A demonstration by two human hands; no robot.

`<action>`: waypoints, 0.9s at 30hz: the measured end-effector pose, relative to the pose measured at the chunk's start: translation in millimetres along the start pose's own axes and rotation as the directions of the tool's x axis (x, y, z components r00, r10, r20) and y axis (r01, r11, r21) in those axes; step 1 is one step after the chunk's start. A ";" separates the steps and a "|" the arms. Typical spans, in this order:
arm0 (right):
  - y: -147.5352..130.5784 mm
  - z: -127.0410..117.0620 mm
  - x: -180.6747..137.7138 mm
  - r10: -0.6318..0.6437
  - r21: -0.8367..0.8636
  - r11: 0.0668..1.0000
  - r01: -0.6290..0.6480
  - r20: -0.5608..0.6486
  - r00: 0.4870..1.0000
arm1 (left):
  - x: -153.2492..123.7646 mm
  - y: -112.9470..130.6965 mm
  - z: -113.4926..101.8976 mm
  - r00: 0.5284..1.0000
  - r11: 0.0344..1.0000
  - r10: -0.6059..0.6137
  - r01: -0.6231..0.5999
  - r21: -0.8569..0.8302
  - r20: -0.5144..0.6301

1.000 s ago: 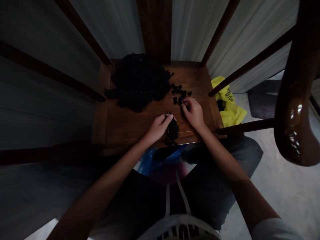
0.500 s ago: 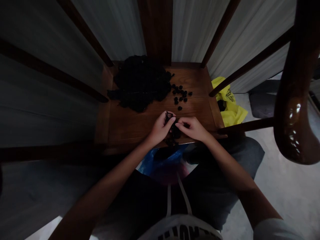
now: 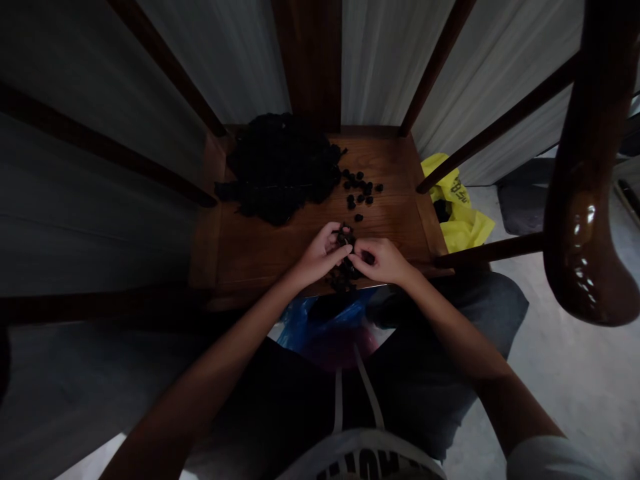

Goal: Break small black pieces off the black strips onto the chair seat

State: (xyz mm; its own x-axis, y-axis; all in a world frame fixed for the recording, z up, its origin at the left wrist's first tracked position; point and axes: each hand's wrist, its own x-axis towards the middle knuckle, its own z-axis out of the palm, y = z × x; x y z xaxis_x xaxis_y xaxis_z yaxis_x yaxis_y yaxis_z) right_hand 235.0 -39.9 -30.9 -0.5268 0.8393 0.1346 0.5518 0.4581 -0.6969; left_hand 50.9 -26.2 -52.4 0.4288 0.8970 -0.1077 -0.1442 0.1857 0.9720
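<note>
Over the front edge of a wooden chair seat [image 3: 265,257], my left hand [image 3: 323,253] is closed round a dark, stringy black piece [image 3: 345,237], its kind too dark to make out. My right hand [image 3: 380,259] pinches at the same piece from the right, fingertips close to my left thumb. More black strands [image 3: 343,281] hang below the hands at the seat's edge. A large heap of black material [image 3: 285,167] lies on the seat's back left. Small round black pieces [image 3: 361,187] are scattered to its right.
Slatted chair sides rise around the seat, with a curved wooden armrest [image 3: 583,220] at the right. A yellow bag [image 3: 465,223] lies beyond the seat's right edge. Below the front edge, between my legs, is a blue plastic bag [image 3: 305,327].
Both hands stay together at the black piece, with small shifts of the fingers. More of the piece shows above my left thumb now. The heap and the small round pieces stay put.
</note>
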 end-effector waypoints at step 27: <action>-14.7 10.8 0.9 0.043 -0.461 0.883 -0.085 -0.100 0.994 | -4.8 18.8 -7.9 0.999 0.999 -0.035 0.035 -0.037 -0.019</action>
State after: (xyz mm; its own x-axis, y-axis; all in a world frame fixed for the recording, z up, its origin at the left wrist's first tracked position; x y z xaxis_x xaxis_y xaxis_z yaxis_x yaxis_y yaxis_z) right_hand 219.4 -49.0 -28.2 -0.4349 0.8834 0.1747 0.8303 0.4685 -0.3019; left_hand 39.2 -23.9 -35.3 0.4168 0.8972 -0.1459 -0.1622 0.2313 0.9592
